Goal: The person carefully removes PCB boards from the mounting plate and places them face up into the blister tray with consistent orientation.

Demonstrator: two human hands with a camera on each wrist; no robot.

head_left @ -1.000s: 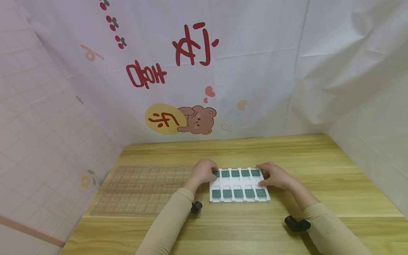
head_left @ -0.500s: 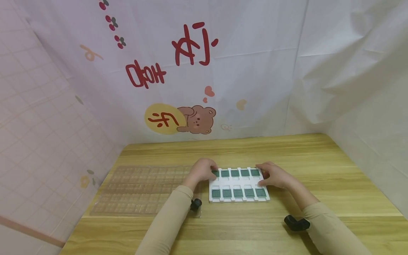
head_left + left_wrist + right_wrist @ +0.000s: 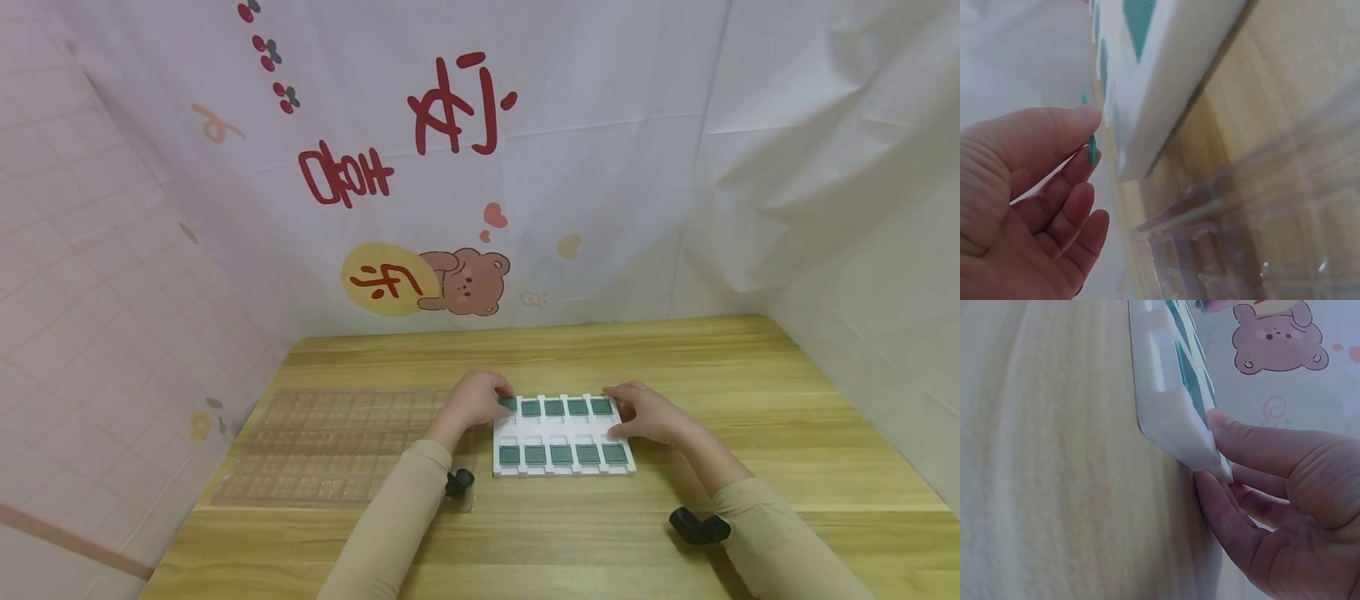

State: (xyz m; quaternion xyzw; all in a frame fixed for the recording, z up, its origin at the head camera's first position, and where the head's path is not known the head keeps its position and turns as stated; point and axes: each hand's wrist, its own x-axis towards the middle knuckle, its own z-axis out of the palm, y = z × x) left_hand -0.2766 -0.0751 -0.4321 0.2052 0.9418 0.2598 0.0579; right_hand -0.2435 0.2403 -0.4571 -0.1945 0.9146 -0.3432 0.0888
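A white tray point(image 3: 562, 429) with two rows of small green circuit boards lies flat on the table. My left hand point(image 3: 476, 400) is at its far left corner, pinching one thin green circuit board point(image 3: 1092, 152) between thumb and index finger. That board stands out from the tray's surface in the left wrist view, while the other left fingers curl loosely below. My right hand point(image 3: 647, 412) grips the tray's right end, thumb point(image 3: 1222, 420) on the top face and fingers against the side and underside edge.
Clear plastic blister trays point(image 3: 322, 450) with many pockets lie on the wooden table point(image 3: 600, 533) to the left, partly under the left forearm. Behind the table hangs a white printed cloth point(image 3: 600, 167), with more cloth along both sides.
My left hand has risen slightly, and the green circuit board in its pinch has lifted from the tray's far left corner. The right hand and the tray have stayed in place.
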